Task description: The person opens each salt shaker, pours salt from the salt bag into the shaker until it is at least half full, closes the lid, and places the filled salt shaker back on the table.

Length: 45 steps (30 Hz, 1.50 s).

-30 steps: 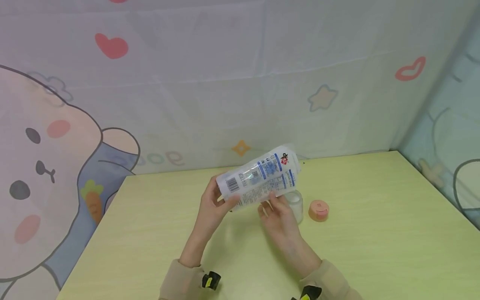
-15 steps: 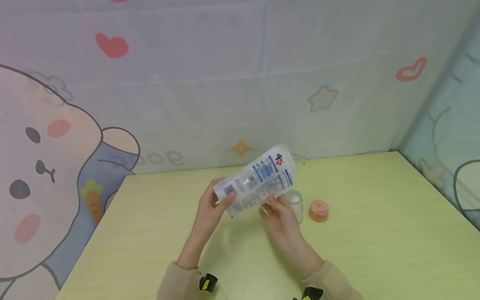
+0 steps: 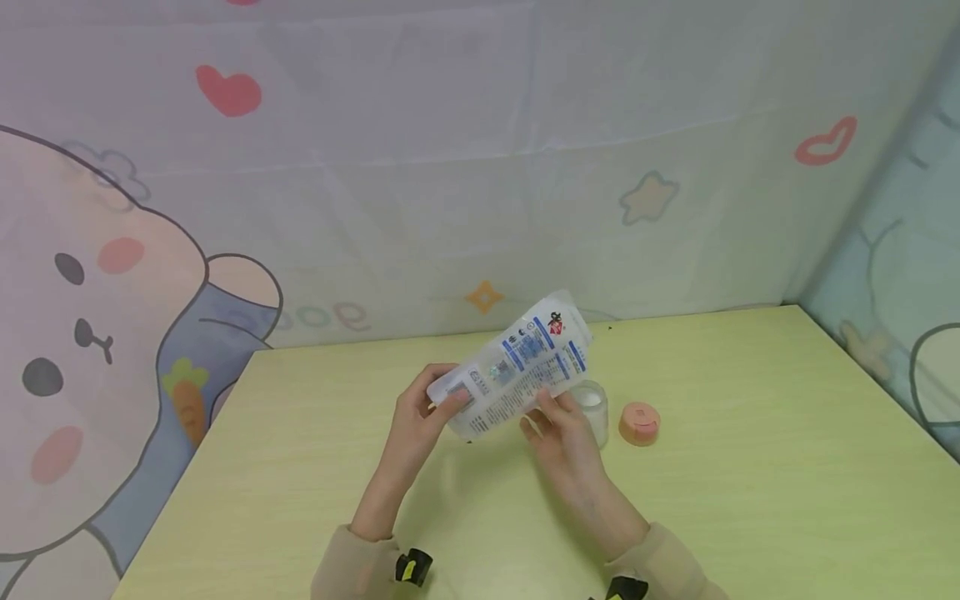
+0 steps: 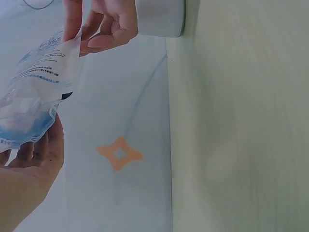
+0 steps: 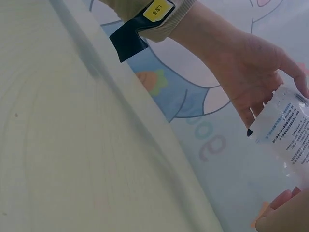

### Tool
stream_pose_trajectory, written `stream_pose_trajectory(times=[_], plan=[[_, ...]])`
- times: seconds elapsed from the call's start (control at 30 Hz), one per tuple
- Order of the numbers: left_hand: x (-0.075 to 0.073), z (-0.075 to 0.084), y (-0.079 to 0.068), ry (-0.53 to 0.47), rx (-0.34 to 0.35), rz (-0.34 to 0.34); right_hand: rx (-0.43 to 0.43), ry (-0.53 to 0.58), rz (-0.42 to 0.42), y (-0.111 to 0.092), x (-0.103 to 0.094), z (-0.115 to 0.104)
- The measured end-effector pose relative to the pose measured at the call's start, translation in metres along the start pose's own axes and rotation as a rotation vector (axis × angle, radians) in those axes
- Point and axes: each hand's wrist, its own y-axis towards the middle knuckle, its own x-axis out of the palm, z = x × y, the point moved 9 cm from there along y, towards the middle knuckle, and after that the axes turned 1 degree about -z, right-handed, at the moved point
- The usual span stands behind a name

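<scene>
A white plastic bag [image 3: 517, 367] with blue print, a barcode and a small red logo is held tilted above the table, its right end higher. My left hand [image 3: 411, 425] grips its lower left end, thumb on the printed face and fingers behind. My right hand [image 3: 566, 446] pinches the bag's lower edge near the right. Partly hidden behind that hand stands a clear jar [image 3: 596, 404] with something whitish inside. In the left wrist view, the bag [image 4: 36, 87] looks crinkled and partly see-through. The right wrist view shows the left thumb on the bag [image 5: 287, 130].
A round orange-pink lid [image 3: 639, 423] lies on the table right of the jar. The pale yellow-green table [image 3: 750, 467] ends at a cartoon-printed cloth [image 3: 420, 208] behind. Black bands sit at both sleeves.
The bag's left end has dropped and moved slightly left with my left hand, so the bag slants more steeply. My right hand has stayed nearly still; jar and lid have not moved.
</scene>
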Motion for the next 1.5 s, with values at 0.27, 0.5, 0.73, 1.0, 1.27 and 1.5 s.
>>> stream_pose_trajectory(times=[0.27,0.5,0.73,1.0,1.27,1.5], plan=[[-0.0011,-0.001,0.0017,-0.007,-0.003,0.006,-0.005,-0.012,0.015,0.0007,-0.0009,0.0014],[-0.0036,-0.0005,0.0031,0.01,-0.001,0.023,-0.01,-0.044,0.045,0.0018,-0.0035,0.0013],[-0.0063,-0.0003,0.0037,0.03,-0.009,0.052,-0.014,-0.081,0.06,0.0014,-0.0035,-0.0004],[-0.0069,-0.0014,0.0042,0.018,-0.012,0.064,-0.041,-0.149,0.087,0.0016,-0.0057,-0.0046],[-0.0072,-0.0019,0.0033,0.009,-0.033,0.064,-0.056,-0.173,0.099,0.0017,-0.0061,-0.0054],[-0.0079,-0.0024,0.0035,0.005,-0.036,0.069,-0.075,-0.199,0.126,0.0012,-0.0082,-0.0078]])
